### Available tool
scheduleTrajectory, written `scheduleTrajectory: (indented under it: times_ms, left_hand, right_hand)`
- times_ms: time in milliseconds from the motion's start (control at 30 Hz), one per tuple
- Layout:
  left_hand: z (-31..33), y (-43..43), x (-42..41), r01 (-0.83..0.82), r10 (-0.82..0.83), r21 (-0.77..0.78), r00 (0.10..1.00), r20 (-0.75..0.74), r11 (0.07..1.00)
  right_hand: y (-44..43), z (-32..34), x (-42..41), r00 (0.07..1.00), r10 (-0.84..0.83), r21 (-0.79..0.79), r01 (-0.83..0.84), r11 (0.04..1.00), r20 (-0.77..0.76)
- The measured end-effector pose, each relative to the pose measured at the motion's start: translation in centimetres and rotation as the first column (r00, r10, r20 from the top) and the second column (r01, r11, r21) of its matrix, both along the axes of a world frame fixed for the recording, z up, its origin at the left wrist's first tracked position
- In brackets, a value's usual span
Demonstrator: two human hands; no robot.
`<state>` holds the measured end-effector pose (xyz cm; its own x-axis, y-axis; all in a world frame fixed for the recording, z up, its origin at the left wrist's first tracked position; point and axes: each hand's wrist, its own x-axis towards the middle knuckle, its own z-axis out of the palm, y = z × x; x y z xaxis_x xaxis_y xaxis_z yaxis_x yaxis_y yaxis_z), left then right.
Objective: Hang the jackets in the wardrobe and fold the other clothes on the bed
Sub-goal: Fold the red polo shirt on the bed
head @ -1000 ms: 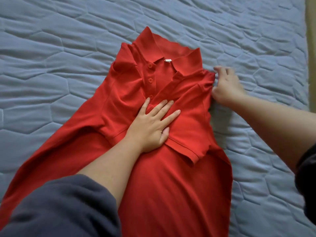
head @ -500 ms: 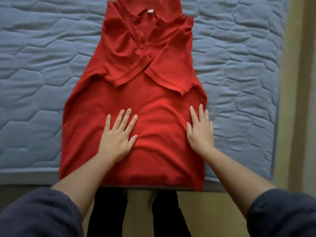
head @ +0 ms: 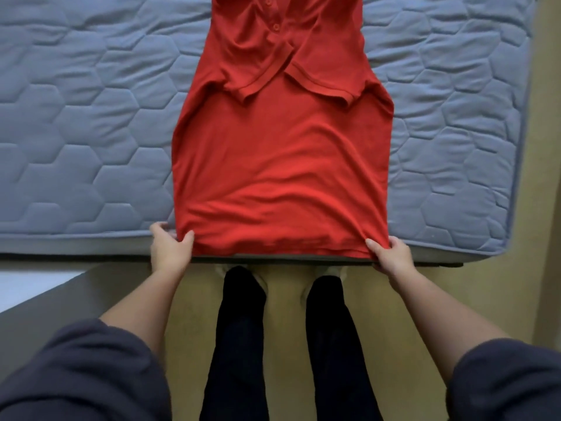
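A red polo shirt (head: 282,153) lies face up on the blue quilted mattress (head: 91,117), with its sides and both short sleeves folded in over the chest. Its collar runs out of the top of the view. The hem hangs at the near edge of the bed. My left hand (head: 170,250) pinches the hem's left corner, thumb on top. My right hand (head: 390,252) pinches the hem's right corner the same way.
The mattress's near edge (head: 76,253) and its right edge (head: 528,147) border a tan floor (head: 498,299). My dark-trousered legs (head: 236,344) stand against the bed below the shirt. A grey and white surface (head: 36,287) sits at the lower left.
Both hands have slid down from lying flat on the shirt's body to its hem and now grip the two bottom corners. The view has tilted down toward the bed's edge.
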<state>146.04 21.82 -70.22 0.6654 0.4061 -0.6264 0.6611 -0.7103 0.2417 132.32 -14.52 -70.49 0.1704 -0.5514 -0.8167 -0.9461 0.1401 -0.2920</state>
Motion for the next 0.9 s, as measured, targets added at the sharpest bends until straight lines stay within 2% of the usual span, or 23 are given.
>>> scheduleTrajectory:
  times_ms: [67,167,233,333,500,667,800,900]
  left_hand:
    - [0.2,1.0,0.3,0.037,-0.047,-0.086,0.993,-0.112,0.996]
    - [0.3,2.2,0.5,0.099,-0.123,-0.117,0.967,-0.222,0.988]
    - [0.5,2.7,0.3,0.016,-0.044,-0.123,0.973,-0.226,0.992]
    - [1.2,3.0,-0.8,-0.204,0.167,-0.145,0.958,-0.232,0.968]
    - [4.9,4.0,-2.9,-0.273,0.248,-0.098,0.944,-0.216,0.957]
    - [11.2,5.3,-5.5,-0.468,0.397,-0.137,0.846,-0.355,0.873]
    - [16.0,4.6,-3.9,-0.555,0.466,-0.170,0.799,-0.380,0.814]
    - [18.2,2.5,1.1,-0.611,0.505,-0.281,0.781,-0.368,0.740]
  right_hand:
    - [-0.3,0.3,-0.4,0.995,-0.097,0.107,0.096,0.990,0.001]
    - [-0.8,0.7,-1.0,0.981,-0.187,0.185,0.193,0.964,-0.049]
    - [-1.1,1.2,-1.3,0.972,-0.223,0.182,0.232,0.956,-0.068]
    - [-1.5,2.1,-1.8,0.957,-0.272,0.165,0.286,0.944,-0.104]
    - [-1.0,5.6,-3.2,0.934,-0.316,0.070,0.331,0.941,-0.168]
    - [-0.3,11.1,-5.8,0.919,-0.335,0.022,0.347,0.938,-0.210]
    - [0.1,15.6,-3.5,0.877,-0.459,0.029,0.467,0.884,-0.143]
    - [-1.3,17.7,2.4,0.834,-0.552,0.046,0.552,0.833,-0.019]
